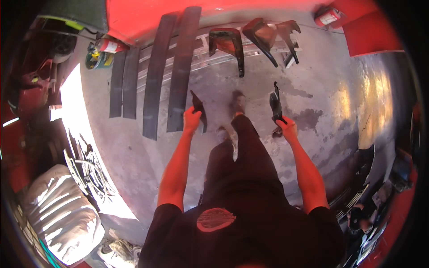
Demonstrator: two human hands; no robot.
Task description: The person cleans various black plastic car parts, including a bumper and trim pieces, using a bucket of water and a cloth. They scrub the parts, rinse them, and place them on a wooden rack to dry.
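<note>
My left hand [192,119] is closed around the lower part of a thin, dark, pointed piece [199,108], held out in front of me. Out to the right, my right hand [287,128] grips a long black piece [275,105] with a narrow tip and an uneven outline. Both look like dark trim or bracket parts; their exact kind does not show. Beyond my left hand, long dark flat panels [182,76] lean on a low metal ladder-like rack [203,50]. Curved black molded parts [226,33] rest along the same rack farther right.
Red fire extinguishers stand at the far left [109,46] and far right [330,18]. A covered bulky object [62,214] is at the lower left, beside a pile of thin curved parts [91,174]. Dark wet-looking patches [308,117] mark the concrete floor.
</note>
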